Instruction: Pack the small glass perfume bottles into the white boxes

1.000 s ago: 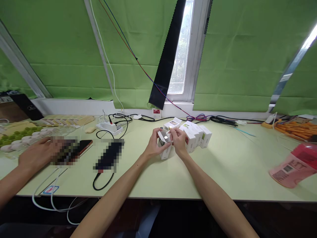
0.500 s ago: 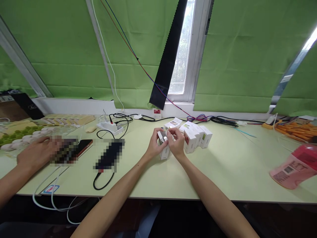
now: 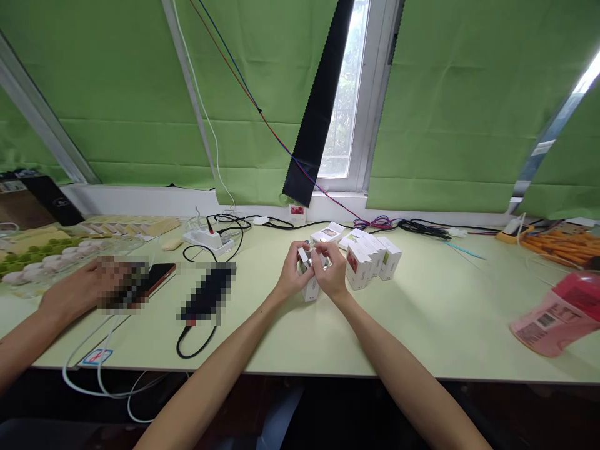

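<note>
Small white box (image 3: 310,289) stands upright on the table (image 3: 435,312), long axis vertical, just left of the row of white boxes (image 3: 372,259); left hand (image 3: 293,278) wraps its side, right hand (image 3: 334,275) fingers pinch the top flap (both equally near).

Green blinds (image 3: 126,94) fill the upper frame; daylight enters the narrow window (image 3: 344,94) at top centre, half-covered by a black strip (image 3: 319,106); a pale green table (image 3: 445,312) spans below.
</note>
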The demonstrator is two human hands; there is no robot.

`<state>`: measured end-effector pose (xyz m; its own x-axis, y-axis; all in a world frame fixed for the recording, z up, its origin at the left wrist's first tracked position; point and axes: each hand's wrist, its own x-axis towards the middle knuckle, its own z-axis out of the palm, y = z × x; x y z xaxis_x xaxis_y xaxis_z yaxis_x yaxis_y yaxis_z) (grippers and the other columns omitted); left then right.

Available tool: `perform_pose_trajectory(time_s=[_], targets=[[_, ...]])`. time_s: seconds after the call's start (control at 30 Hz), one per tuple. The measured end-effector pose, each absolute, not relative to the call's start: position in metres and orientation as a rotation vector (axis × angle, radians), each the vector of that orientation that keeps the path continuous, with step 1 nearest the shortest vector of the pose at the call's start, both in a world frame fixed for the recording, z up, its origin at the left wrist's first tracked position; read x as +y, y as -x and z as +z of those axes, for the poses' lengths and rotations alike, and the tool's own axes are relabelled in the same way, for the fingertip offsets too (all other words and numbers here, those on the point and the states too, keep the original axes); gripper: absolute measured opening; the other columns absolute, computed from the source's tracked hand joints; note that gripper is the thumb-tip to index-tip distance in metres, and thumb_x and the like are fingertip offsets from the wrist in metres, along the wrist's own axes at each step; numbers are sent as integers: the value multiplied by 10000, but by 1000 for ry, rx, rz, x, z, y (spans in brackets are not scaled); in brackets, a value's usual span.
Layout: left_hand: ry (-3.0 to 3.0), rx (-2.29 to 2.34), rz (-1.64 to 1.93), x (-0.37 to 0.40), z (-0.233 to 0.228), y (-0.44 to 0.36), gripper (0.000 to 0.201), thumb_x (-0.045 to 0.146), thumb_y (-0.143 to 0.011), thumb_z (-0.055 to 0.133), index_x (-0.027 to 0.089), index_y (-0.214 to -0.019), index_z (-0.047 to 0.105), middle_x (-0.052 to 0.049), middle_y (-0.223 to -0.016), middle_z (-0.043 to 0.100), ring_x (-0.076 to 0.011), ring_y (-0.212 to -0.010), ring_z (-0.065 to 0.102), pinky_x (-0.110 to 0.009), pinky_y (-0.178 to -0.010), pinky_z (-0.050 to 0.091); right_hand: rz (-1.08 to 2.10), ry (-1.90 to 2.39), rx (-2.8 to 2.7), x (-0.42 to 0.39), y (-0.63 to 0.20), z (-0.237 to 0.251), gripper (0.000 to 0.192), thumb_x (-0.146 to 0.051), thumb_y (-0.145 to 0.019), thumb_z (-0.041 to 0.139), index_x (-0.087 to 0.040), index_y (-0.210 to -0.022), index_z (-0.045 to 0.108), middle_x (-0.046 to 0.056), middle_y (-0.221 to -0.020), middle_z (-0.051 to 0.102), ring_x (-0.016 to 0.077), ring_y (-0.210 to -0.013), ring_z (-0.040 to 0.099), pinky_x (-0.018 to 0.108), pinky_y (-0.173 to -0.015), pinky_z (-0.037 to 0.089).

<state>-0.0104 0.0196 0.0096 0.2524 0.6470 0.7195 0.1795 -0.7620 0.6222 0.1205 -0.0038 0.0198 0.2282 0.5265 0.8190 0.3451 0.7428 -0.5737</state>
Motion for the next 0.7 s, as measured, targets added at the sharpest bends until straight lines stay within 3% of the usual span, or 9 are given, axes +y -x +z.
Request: perform_pose_trajectory(time_s=[0.7], targets=[[-2170, 743, 1512, 23, 10, 12, 355, 307, -850, 663, 246, -1158, 497, -60, -1101, 573, -213, -991, 602, -368, -848, 543, 100, 802, -1415, -2, -120, 17, 168, -271, -900, 588, -203, -1047, 632, 85, -1022, 596, 196, -857, 587, 353, -765, 531]])
